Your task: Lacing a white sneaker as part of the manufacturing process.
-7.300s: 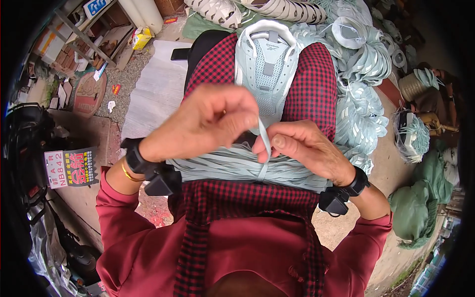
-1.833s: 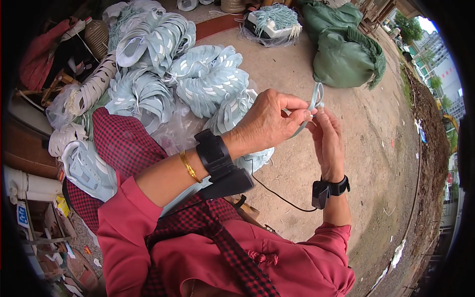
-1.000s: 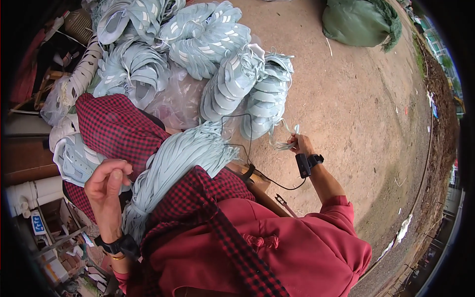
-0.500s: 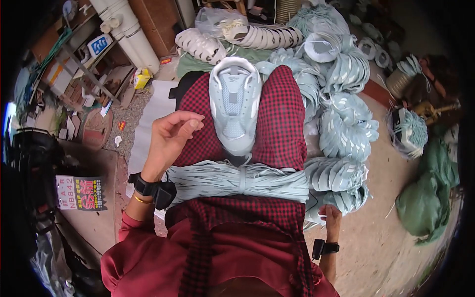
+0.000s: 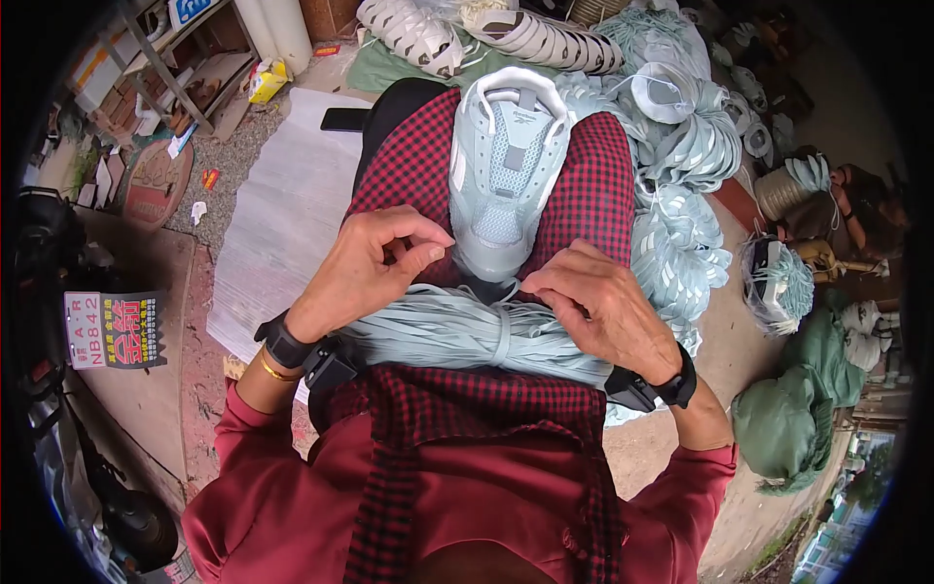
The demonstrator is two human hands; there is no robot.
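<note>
A pale blue shoe upper (image 5: 507,161), without laces in its eyelets, rests between my knees with its toe toward me. Across my lap lies a thick bundle of pale blue shoelaces (image 5: 438,336), tied round the middle. My left hand (image 5: 382,261) is closed in a pinch just left of the toe; anything between its fingertips is too small to make out. On the other side, my right hand (image 5: 603,302) hovers over the bundle's right part, thumb and fingers pinched near a thin lace loop by the toe. Whether it grips that loop is hidden.
Stacks of pale blue shoe uppers (image 5: 676,238) lie along my right side. White strapped uppers (image 5: 545,41) are at the far side. A green sack (image 5: 778,419) sits at right, a white sheet (image 5: 277,209) at left, and a shelf (image 5: 161,63) at far left.
My right hand has come from the stack at lower right up to the shoe's toe. My left hand has moved slightly right and toward me. The view has shifted.
</note>
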